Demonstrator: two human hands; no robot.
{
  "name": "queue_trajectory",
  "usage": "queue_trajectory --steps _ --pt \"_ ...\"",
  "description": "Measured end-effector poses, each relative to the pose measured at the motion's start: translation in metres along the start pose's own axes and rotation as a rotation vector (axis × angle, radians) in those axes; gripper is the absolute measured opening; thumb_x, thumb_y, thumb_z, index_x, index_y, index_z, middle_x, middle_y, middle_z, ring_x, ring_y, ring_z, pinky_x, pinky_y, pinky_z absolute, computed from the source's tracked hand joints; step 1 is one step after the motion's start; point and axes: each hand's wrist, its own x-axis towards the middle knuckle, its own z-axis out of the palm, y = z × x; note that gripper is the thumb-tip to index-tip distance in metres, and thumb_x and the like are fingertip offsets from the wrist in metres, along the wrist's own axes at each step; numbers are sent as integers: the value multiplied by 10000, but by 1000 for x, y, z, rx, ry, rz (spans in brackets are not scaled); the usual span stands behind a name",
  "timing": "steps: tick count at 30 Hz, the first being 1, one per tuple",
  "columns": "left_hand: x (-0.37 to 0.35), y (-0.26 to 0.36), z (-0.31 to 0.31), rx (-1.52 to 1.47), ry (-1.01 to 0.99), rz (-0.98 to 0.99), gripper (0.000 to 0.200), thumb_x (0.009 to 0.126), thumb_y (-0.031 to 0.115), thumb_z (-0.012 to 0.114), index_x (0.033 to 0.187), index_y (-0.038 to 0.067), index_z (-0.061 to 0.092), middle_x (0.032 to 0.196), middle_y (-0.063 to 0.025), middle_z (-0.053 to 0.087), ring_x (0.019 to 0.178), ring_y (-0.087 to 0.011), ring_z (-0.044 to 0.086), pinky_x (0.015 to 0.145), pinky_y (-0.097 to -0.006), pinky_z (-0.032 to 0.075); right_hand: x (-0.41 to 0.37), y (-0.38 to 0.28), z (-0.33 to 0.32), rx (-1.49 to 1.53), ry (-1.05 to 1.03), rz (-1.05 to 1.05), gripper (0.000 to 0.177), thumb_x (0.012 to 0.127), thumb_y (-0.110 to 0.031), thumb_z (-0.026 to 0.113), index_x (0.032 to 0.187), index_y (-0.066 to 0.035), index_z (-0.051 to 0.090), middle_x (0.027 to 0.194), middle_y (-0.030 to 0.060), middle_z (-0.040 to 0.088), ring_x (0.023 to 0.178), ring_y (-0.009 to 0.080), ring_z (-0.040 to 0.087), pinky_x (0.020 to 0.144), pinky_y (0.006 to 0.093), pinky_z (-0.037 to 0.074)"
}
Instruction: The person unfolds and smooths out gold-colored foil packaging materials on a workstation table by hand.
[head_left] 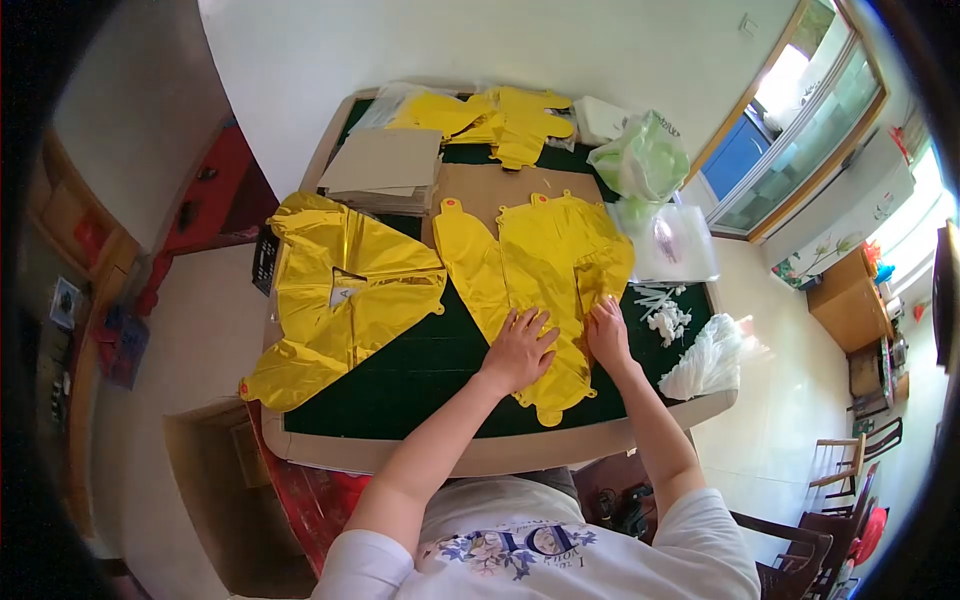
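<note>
A flat, uninflated gold foil balloon (545, 250) lies on the green table top in front of me, its upper part over a sheet of cardboard (470, 185). My left hand (518, 352) rests on its lower part, palm down with fingers spread. At the balloon's right edge, my right hand (608, 336) has its fingers bent together on a folded-over part of the foil. Another flattened gold foil balloon (315, 290) lies to the left, creased, with a small pale label near its middle.
Several gold foil pieces (510, 120) lie at the table's back beside a stack of cardboard sheets (380, 165). On the right are a green-white plastic bag (645, 160), clear plastic sleeves (675, 245), white straws and ties (665, 315), and a crumpled white bag (705, 360). A cardboard box (215, 480) stands below left.
</note>
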Motion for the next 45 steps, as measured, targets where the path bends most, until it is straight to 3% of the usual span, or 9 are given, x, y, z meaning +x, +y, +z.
queue_trajectory --steps 5,16,19,22,28,36,40,45 --pt "2 -1 1 18 -5 -1 395 919 328 517 1255 122 533 1388 -139 407 1322 -302 329 1113 -483 235 4 -17 -4 -63 -57 -119 415 829 -9 515 1240 -43 562 1284 130 549 1252 292 465 1074 491 302" --pt "4 -1 -1 -18 16 8 374 895 302 563 1214 106 557 1361 -144 440 1301 -303 359 1095 -491 256 0 -15 5 -1 -34 -151 394 830 9 503 1214 -37 574 1294 120 546 1249 295 472 1044 474 338" --pt "23 -2 -21 -223 -30 -115 357 888 280 576 1193 95 567 1353 -151 451 1294 -299 372 1089 -492 262 0 -13 6 -9 -30 -152 394 828 0 511 1215 -38 573 1290 122 548 1242 297 478 1041 472 341" --pt "49 -3 -21 -124 55 -31 399 903 294 557 1249 97 537 1392 -145 418 1319 -287 350 1099 -485 253 -2 -16 5 -17 -42 -147 396 825 -17 522 1217 -39 573 1288 123 550 1240 294 480 1040 469 344" --pt "58 -20 9 81 -33 -96 485 932 348 507 1365 139 443 1456 -109 354 1367 -274 290 1115 -499 223 0 -12 7 -8 -18 -153 364 835 -10 510 1189 -38 595 1275 131 561 1232 299 488 1044 463 347" --pt "54 -21 10 70 12 -87 474 936 362 489 1350 132 460 1442 -108 376 1354 -279 305 1110 -503 221 22 -6 4 34 -95 -86 362 853 -5 472 1197 -32 582 1279 134 552 1242 299 470 1041 480 338" --pt "55 -21 10 66 19 -93 461 937 354 485 1335 121 478 1429 -112 399 1349 -282 314 1106 -491 231 44 -3 0 122 -89 -104 320 828 7 504 1126 -8 621 1202 159 599 1177 332 520 1016 429 382" --pt "56 -22 11 65 24 -96 443 951 344 448 1328 116 488 1433 -108 400 1347 -276 327 1111 -483 228 15 5 -12 114 -191 -139 368 804 43 499 1143 -26 624 1245 135 584 1213 294 503 1012 439 379"
